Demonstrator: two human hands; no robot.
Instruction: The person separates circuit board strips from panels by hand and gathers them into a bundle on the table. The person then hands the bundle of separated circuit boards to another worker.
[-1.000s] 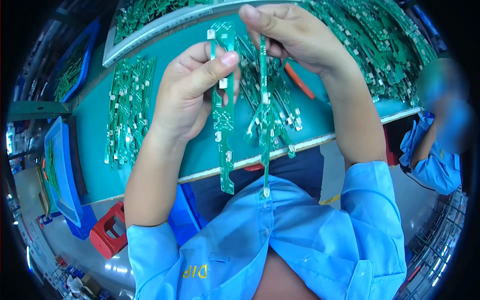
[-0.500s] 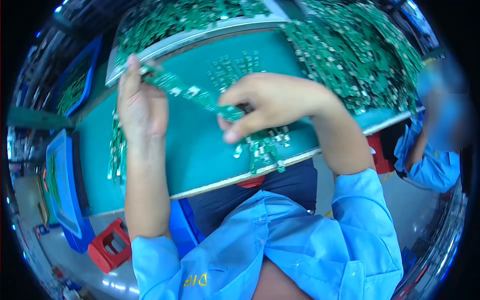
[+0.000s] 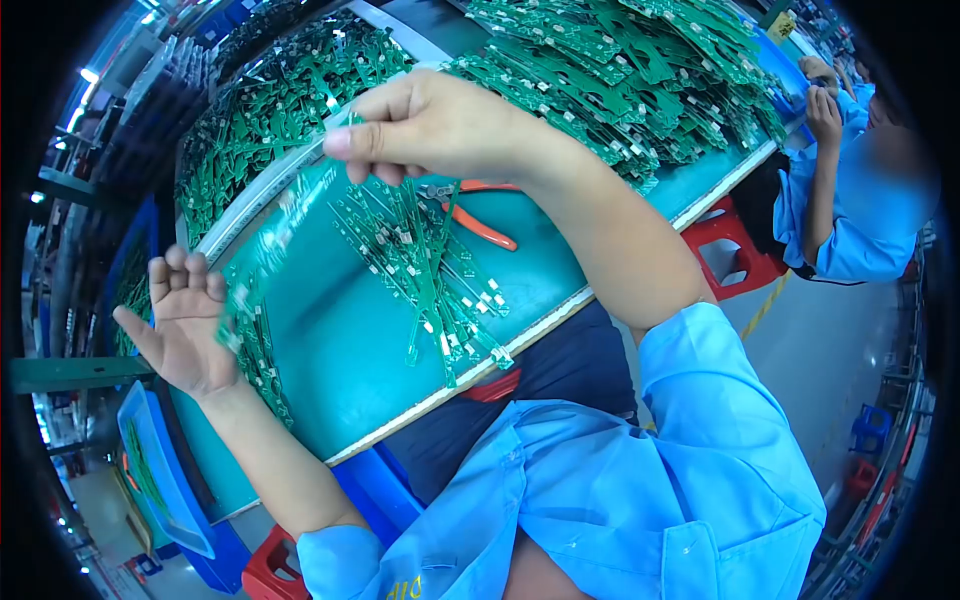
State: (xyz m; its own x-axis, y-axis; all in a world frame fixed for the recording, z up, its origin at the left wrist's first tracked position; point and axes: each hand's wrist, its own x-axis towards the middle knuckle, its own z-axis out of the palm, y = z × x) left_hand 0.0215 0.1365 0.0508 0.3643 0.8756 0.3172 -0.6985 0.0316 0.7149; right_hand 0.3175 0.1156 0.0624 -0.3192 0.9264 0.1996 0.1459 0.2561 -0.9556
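Note:
My right hand point(image 3: 430, 125) is raised over the far part of the green table, thumb and fingertips pinched on the upper end of a narrow green circuit board point(image 3: 287, 222). Smeared by motion, the board slants down to the left towards my left hand point(image 3: 190, 325). That hand is open, palm up and fingers spread, beside the board's lower end; whether they touch I cannot tell. Below my right hand lies a loose bunch of narrow circuit boards point(image 3: 425, 285). Pliers with orange handles point(image 3: 480, 227) lie partly behind it. Another row of boards point(image 3: 258, 350) is near my left wrist.
A large heap of circuit boards point(image 3: 640, 90) covers the table's far right. More fill a white-edged tray point(image 3: 262, 190) at the back left. A blue bin point(image 3: 170, 480) stands left of the green table point(image 3: 335, 350). A co-worker's sleeve point(image 3: 865, 230) and a red stool point(image 3: 730, 250) are at right.
My right hand has moved up and away with the board, and my left hand has lowered leftwards and opened. The view has turned, and the pliers now show.

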